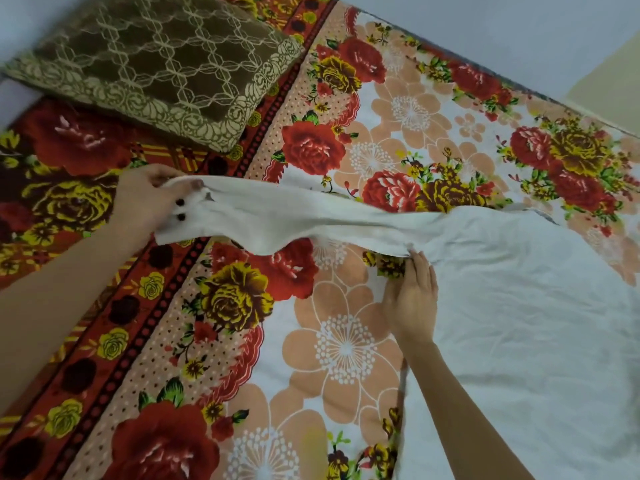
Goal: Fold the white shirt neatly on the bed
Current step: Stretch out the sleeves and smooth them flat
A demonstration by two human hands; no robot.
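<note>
Left hand (149, 199) pinching white shirt (502, 306) sleeve near brown pillow (156, 64); right hand (412, 303) flat, open.

One white shirt (502, 306), one pillow (156, 64), two hands (145, 202).

One head-worn view only — looking steeply down, close over the bed (346, 341); both forearms enter from below.
</note>
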